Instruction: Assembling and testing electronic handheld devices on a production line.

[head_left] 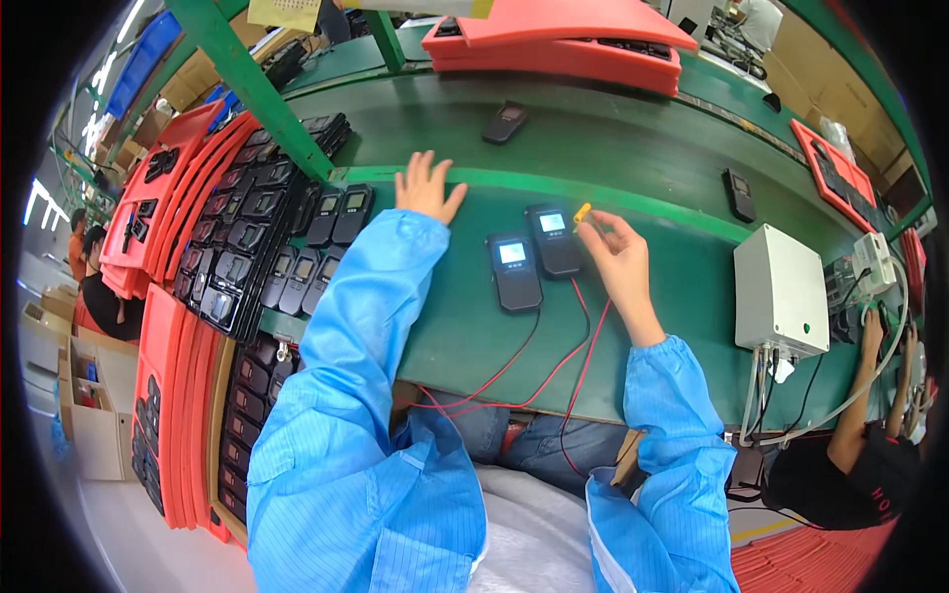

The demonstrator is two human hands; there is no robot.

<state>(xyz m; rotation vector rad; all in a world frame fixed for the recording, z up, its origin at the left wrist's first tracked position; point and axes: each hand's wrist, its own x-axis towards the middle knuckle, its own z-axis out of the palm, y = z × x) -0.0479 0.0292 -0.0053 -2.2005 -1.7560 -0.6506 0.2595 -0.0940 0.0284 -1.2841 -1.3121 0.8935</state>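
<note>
Two black handheld devices with lit screens lie side by side on the green table: a nearer device and a farther device to its right. Thin red and dark wires run from around their lower ends toward the table's near edge. My right hand pinches a small yellow piece between thumb and fingertips, just right of the farther device's top; its exact kind is unclear. Fingers spread, my left hand rests palm down by the green strip, left of both devices, and holds nothing.
Stacked black trays of devices and red foam sheets crowd the left. Beyond the green strip lie a device and another device. A white box with cables stands right, near another person's arm.
</note>
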